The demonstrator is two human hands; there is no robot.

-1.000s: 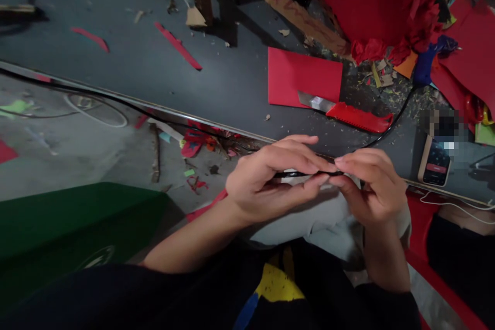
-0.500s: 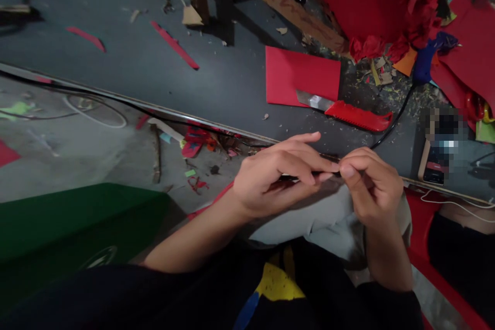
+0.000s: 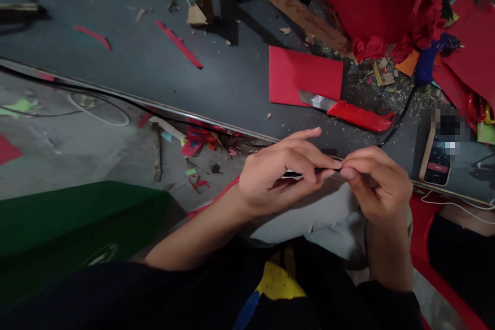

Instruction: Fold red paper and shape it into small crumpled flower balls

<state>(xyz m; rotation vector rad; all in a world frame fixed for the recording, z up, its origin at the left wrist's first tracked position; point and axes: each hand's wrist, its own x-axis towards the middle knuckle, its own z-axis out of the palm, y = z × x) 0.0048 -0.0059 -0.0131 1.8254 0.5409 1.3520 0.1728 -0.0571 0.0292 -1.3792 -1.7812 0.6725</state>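
A thin, dark strip (image 3: 294,174) runs between my two hands above my lap; its exact kind I cannot make out. My left hand (image 3: 276,178) is closed on it, thumb and index finger pinching near its right end, while one finger sticks out. Fingertips of my right hand (image 3: 381,183) pinch the same strip's end, almost touching the left fingertips. Just beyond the hands, a red-handled utility knife (image 3: 359,116) lies on the grey table (image 3: 232,87), its blade resting over a red paper sheet (image 3: 303,75).
Toward the back right stands a large red paper-covered form (image 3: 371,0) beside a cardboard strip (image 3: 286,2). A blue glue gun (image 3: 425,66) trails a black cable. A phone (image 3: 436,162) lies near the table edge. Paper scraps litter table and floor; a green box (image 3: 85,221) is at left.
Both hands have shifted slightly right. The right thumb has curled up to pinch the strip's end, and the left fingers have bent further over the strip. The knife and paper stay put.
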